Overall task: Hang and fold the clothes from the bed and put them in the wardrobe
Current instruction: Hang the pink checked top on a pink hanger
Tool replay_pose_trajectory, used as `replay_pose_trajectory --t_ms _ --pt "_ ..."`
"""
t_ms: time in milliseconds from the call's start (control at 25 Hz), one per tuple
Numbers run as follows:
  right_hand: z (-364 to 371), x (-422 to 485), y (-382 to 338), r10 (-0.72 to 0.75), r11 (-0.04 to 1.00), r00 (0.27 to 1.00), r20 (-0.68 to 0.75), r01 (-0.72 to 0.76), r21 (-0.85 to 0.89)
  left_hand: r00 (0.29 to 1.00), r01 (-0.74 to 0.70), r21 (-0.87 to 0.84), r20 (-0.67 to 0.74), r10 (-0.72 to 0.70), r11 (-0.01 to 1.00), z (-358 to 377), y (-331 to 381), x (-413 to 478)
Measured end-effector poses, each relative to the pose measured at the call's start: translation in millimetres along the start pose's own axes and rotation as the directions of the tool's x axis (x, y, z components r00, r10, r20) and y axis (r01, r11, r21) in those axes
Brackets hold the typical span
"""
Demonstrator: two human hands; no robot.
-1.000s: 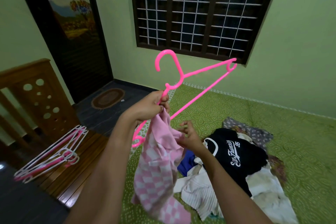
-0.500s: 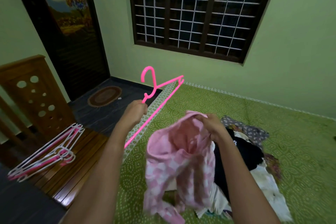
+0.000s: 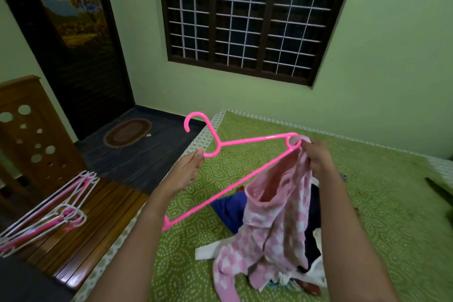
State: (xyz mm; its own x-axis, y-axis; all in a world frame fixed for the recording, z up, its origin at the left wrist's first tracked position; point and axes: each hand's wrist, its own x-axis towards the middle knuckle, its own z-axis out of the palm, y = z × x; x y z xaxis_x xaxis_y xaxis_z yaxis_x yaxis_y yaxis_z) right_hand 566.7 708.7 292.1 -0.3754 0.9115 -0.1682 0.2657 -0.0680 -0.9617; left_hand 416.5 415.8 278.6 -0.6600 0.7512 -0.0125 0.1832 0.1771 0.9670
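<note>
A bedroom in a home: a bed (image 3: 367,191) under a green patterned sheet fills 3 to 6 o'clock, with a heap of clothes (image 3: 230,208) on it. A barred window (image 3: 245,14) sits at 12 in the pale green wall (image 3: 387,61). A dark door (image 3: 81,76) with a painted landscape is at 10, with an oval mat (image 3: 127,132) before it and spare hangers (image 3: 49,208) at 8.

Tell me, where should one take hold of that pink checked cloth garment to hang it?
By its top edge above the gaping opening, from the right, as the right hand does. The pink checked cloth garment hangs limp below that edge, and the bright pink plastic hanger, held by the left hand, points its end there.
</note>
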Motion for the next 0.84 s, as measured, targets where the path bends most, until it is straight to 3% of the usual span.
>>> replay_pose_trajectory --t_ms 80,160,240,320,520,640,760,840 --pt "-8 -3 -3 -0.079 0.995 0.997 0.018 0.080 -0.052 0.999 -0.040 0.070 0.028 0.038 0.997 -1 -7 2" --pt "-9 -12 -9 -0.240 0.940 0.966 0.097 0.256 -0.225 0.997 -0.051 0.123 0.056 0.045 0.991 -3 -11 4" --pt "-3 -23 -18 -0.380 0.752 0.882 0.279 0.470 -0.462 0.997 -0.047 0.159 0.063 0.038 0.986 -3 -15 5" --pt "8 -37 -25 -0.368 0.612 0.827 0.426 0.560 -0.558 0.997 -0.060 0.196 0.057 0.050 0.979 -4 -15 5" --pt "58 -72 -22 -0.406 0.481 0.727 0.554 0.685 -0.547 0.992 -0.099 0.198 0.100 0.080 0.975 0 -12 7" --pt "86 -98 -22 -0.476 0.437 0.643 0.601 0.765 -0.472 0.988 -0.155 0.241 0.038 0.151 0.958 13 -19 7" --pt "87 -104 -31 -0.536 0.212 0.550 0.641 0.822 -0.528 0.978 -0.194 0.154 -0.046 0.203 0.969 14 -24 6" --pt "81 -102 -34 -0.497 0.091 0.535 0.683 0.815 -0.572 0.973 -0.211 0.116 -0.072 0.220 0.971 11 -23 7"
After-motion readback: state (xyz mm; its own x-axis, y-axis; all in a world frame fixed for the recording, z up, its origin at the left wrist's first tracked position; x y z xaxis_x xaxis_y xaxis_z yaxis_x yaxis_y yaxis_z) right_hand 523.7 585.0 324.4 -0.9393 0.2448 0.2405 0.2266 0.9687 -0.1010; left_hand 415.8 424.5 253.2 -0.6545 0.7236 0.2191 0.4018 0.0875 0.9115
